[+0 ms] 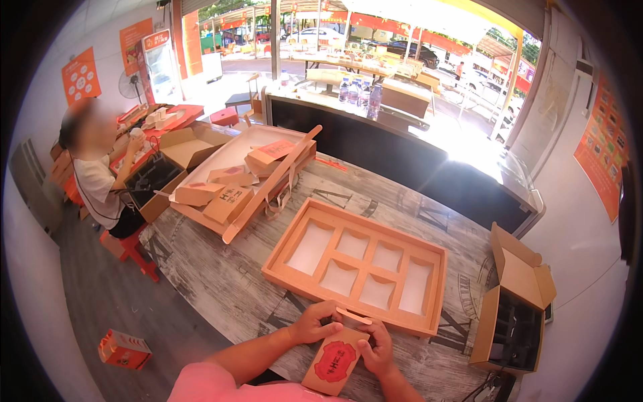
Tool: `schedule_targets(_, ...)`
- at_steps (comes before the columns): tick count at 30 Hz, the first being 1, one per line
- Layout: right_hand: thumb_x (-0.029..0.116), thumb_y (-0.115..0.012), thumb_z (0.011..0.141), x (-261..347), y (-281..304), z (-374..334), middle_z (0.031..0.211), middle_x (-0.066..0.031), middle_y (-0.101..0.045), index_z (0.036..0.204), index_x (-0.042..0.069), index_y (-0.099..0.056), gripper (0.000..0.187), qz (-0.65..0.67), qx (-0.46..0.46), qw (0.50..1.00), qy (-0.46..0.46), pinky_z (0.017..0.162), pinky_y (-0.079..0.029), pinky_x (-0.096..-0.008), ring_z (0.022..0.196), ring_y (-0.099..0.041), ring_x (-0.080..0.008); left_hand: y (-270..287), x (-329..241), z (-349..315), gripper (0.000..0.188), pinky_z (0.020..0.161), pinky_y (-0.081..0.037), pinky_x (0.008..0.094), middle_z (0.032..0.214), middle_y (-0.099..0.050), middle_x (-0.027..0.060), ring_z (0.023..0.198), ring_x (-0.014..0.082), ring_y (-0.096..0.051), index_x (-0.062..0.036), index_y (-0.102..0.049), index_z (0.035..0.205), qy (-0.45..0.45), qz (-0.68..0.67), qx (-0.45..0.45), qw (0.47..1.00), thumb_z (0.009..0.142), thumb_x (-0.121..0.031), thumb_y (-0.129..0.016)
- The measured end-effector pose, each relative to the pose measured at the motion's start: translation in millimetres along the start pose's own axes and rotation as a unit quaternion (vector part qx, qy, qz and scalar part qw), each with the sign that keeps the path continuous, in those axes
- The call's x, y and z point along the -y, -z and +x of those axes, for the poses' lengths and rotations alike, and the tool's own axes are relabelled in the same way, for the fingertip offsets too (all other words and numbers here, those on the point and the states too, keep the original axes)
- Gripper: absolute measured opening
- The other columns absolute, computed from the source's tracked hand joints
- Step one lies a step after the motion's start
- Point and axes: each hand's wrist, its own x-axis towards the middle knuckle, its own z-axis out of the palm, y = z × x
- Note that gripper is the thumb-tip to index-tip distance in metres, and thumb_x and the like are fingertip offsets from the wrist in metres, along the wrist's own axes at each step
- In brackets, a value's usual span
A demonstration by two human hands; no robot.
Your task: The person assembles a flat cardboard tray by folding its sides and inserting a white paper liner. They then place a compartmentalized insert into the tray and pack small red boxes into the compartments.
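Observation:
Between both hands, close to my body, is a small brown cardboard box (331, 364) with a red label on its front and a raised flap at its top. My left hand (317, 323) closes on the flap at the upper left. Gripping the right side, my right hand (377, 348) has its thumb on the front. Just beyond lies an orange-brown tray (269, 266) with several white-bottomed compartments, none holding a box. Farther left, a large shallow carton (236, 228) holds several similar small boxes (230, 202), some lying on others.
An open cardboard box with black contents (514, 328) stands at the table's right end; another (157, 175) is at the far left. Water bottles (362, 95) stand on the counter behind. A seated person (97, 171) works at left. A red-and-white carton (125, 349) sits on the floor.

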Motion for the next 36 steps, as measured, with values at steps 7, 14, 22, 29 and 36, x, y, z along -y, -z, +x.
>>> schedule_targets(7, 0.028, -0.077, 0.1, -7.1, -4.2, -2.9, 0.121, -0.0184, -0.068, 0.108, 0.0, -0.065, 0.031, 0.058, -0.032, 0.998, -0.016, 0.093, -0.054, -0.0374, 0.108, -0.067, -0.0277, -6.4, 1.9, -8.0, 0.021, 0.083, -0.052, 0.0315, 0.109, -0.073, 0.0103, 0.096, 0.016, -0.064, -0.0034, -0.063, 0.094, 0.032, -0.027, -0.018, 0.999, 0.1, -0.018, -0.077)
schedule_targets(14, 0.034, -0.075, 0.102, 0.3, 3.0, -4.7, 0.106, -0.0169, -0.075, 0.094, 0.001, -0.063, 0.036, 0.033, -0.05, 0.998, 0.008, 0.084, -0.055, -0.0353, 0.095, -0.07, -0.0249, -19.9, 5.8, -14.6, 0.028, 0.09, -0.052, 0.0278, 0.116, -0.074, 0.0095, 0.104, 0.0099, -0.066, -0.0062, -0.05, 0.113, 0.119, -0.132, -0.025, 0.984, 0.103, -0.014, -0.075)
schedule_targets(22, 0.01, -0.072, 0.102, 9.9, -10.1, -4.4, 0.119, -0.0166, -0.072, 0.121, 0.003, -0.054, 0.027, 0.147, -0.086, 0.984, -0.055, 0.086, -0.056, -0.0297, 0.1, -0.068, -0.0175, -16.1, 10.6, -16.2, 0.023, 0.101, -0.053, 0.0343, 0.123, -0.07, 0.0104, 0.118, 0.0166, -0.066, -0.0017, -0.064, 0.124, 0.147, -0.243, 0.018, 0.959, 0.106, -0.015, -0.068)
schedule_targets(29, 0.001, -0.064, 0.103, 5.3, -4.3, -2.9, 0.118, -0.0133, -0.07, 0.118, 0.0, -0.062, 0.015, 0.147, -0.06, 0.986, -0.054, 0.084, -0.053, -0.0268, 0.097, -0.066, -0.0146, -8.6, 7.2, -12.6, 0.02, 0.103, -0.051, 0.034, 0.126, -0.07, 0.0095, 0.118, 0.0162, -0.065, -0.0011, -0.066, 0.123, 0.19, -0.275, 0.044, 0.941, 0.105, -0.01, -0.067)
schedule_targets(36, -0.004, -0.063, 0.101, 12.5, -5.6, 1.1, 0.117, -0.0123, -0.07, 0.112, 0.0, -0.066, 0.011, 0.17, -0.071, 0.981, -0.058, 0.086, -0.053, -0.0274, 0.1, -0.065, -0.0146, -11.7, 8.0, -11.1, 0.019, 0.097, -0.054, 0.0296, 0.119, -0.071, 0.0058, 0.111, 0.0121, -0.066, -0.002, -0.067, 0.12, 0.184, -0.298, 0.032, 0.936, 0.103, -0.01, -0.07)
